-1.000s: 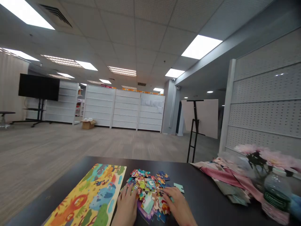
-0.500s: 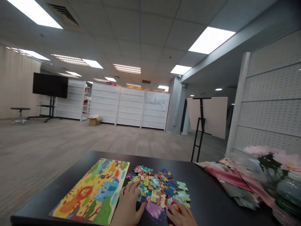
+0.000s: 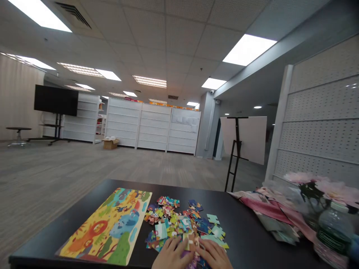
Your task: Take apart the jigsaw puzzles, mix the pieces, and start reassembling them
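A colourful jigsaw pile (image 3: 174,224) lies spread on the black table (image 3: 241,228), with loose pale-teal pieces at its right side. My left hand (image 3: 172,254) and my right hand (image 3: 213,256) rest close together on the near edge of the pile, fingers over the pieces. Neither hand clearly holds a piece. A dark purple-printed piece shows between and below them, partly hidden. To the left lies a large cartoon-animal puzzle board (image 3: 103,228) with a lion and a blue creature, its right edge beside the pile.
Crumpled pink printed wrapping (image 3: 269,209), pink flowers in a glass vase (image 3: 316,201) and a water bottle (image 3: 333,231) stand at the table's right. Beyond the table's far edge lie a carpeted floor, a black easel with a white board (image 3: 238,142), and white shelving.
My hands have drawn together toward the near middle of the pile. The pieces are spread wider, and the camera view has shifted slightly.
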Tool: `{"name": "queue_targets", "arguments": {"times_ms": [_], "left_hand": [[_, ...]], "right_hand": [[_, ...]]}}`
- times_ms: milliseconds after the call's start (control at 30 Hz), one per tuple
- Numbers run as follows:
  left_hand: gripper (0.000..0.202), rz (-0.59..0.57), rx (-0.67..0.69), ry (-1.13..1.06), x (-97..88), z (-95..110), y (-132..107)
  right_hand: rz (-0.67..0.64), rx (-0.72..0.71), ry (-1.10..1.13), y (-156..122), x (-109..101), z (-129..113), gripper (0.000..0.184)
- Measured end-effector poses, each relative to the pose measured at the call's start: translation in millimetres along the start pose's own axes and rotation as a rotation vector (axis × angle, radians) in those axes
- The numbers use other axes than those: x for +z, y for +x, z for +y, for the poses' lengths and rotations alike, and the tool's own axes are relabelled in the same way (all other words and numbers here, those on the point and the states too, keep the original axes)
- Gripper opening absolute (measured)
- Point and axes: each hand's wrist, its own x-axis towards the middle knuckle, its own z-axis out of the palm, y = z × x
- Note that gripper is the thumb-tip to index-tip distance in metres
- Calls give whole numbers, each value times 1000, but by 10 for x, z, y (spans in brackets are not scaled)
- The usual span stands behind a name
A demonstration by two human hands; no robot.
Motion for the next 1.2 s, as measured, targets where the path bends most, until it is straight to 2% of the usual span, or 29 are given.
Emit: {"name": "queue_targets", "arguments": {"times_ms": [67,133,200,267,367,500,567,633,767,833,900,967,1033,1100,1167,1200], "left_hand": [[35,20,-34,-10,55,-1,-6],[30,37,-72,-33,49,-6,-18],[24,62,-103,-76,-6,-4,-25],[22,100,-128,-138,-99,5,-25],[32,171,-190,-231,-271,0,-2],[44,234,-301,-253,-471,-83,71],[46,219,-343,-215,-537,-134,110],[49,186,-374,-166,-583,-163,129],[54,146,-410,-119,-625,-150,71],[56,117,-416,-105,-630,-139,-3],[60,57,-433,-79,-640,-137,-87],[77,-39,-487,-59,-673,-136,-161],[88,-124,-572,-48,-732,-128,-206],[86,-167,-618,-41,-800,-121,-222],[75,-144,-606,-27,-848,-135,-225],[69,-124,-587,-21,-858,-154,-226]], "right_hand": [[4,3,-125,41,49,-8,62],[18,44,-196,84,94,-2,70],[12,49,-183,145,102,-14,76],[-15,-9,-151,214,81,-51,79],[-26,-120,-198,282,47,-108,67],[110,-177,-227,291,45,-79,40],[124,-194,-163,309,38,-16,42],[83,-201,-78,356,26,54,46],[12,-203,75,473,19,130,35],[24,-133,174,518,-3,127,31],[78,43,263,575,-62,107,31],[114,244,296,663,-147,77,31],[66,356,282,772,-211,45,30],[4,369,241,855,-196,15,42],[18,312,161,869,-64,-9,57],[47,257,113,844,42,-18,58]]}}
